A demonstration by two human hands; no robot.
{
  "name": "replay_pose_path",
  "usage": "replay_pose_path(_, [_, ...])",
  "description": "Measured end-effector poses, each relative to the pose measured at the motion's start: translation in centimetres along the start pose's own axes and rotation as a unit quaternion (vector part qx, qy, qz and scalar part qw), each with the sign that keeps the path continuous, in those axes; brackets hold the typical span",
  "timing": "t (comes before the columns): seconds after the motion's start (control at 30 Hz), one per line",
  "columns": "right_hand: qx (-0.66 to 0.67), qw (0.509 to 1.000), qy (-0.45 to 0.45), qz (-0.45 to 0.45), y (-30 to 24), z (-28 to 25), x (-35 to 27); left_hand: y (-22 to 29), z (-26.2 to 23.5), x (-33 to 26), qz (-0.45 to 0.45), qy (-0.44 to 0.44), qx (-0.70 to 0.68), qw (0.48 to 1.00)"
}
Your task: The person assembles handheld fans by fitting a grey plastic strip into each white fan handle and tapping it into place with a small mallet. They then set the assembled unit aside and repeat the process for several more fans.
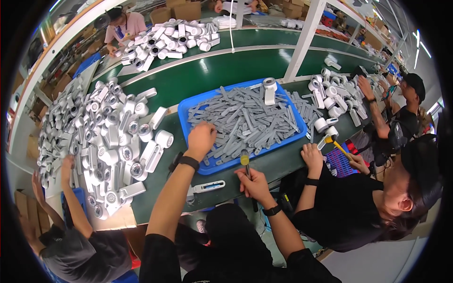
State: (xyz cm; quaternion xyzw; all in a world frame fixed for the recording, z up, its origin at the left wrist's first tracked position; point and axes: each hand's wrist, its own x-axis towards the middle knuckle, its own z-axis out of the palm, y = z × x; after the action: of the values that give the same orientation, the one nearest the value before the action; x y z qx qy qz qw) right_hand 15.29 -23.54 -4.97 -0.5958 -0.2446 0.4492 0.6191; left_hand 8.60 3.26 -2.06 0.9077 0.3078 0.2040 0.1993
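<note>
My left hand (203, 139) is over the near left part of a blue tray (183, 118) full of flat grey plastic strips (240, 120). Its fingers are curled in, and whatever they grip is hidden. My right hand (255, 185), wrapped round a dark handle, holds a small mallet (244, 157) with a translucent yellow head up beside the tray's front rim. Between my forearms, a white handheld fan (208, 187) lies on the green bench, its handle open and something blue inside. One white fan (269, 90) rests on the tray's far rim.
White fans are heaped at left (108, 137), at right (335, 94) and on the far conveyor (170, 37). A co-worker on my right (344, 207) holds a yellow-headed hammer (330, 139) near a purple basket (342, 162). Another person's arms (75, 198) reach in from the left. A white post (304, 42) stands behind the tray.
</note>
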Motion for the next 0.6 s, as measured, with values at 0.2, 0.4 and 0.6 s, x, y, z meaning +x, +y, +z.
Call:
replay_pose_path(0.2, [0.003,1.000,0.007,0.004,-0.3,-0.5,0.2,-0.3,-3.8,-0.9,-0.075,0.010,-0.125,0.989])
replay_pose_path(0.4, [-0.008,1.000,0.003,-0.005,-0.2,-0.5,0.0,-0.1,-8.0,-5.6,-0.204,-0.101,-0.608,0.761])
replay_pose_path(0.6, [-0.009,1.000,0.008,-0.008,0.0,-0.1,0.0,-0.3,-7.9,-6.6,-0.216,-0.104,-0.578,0.780])
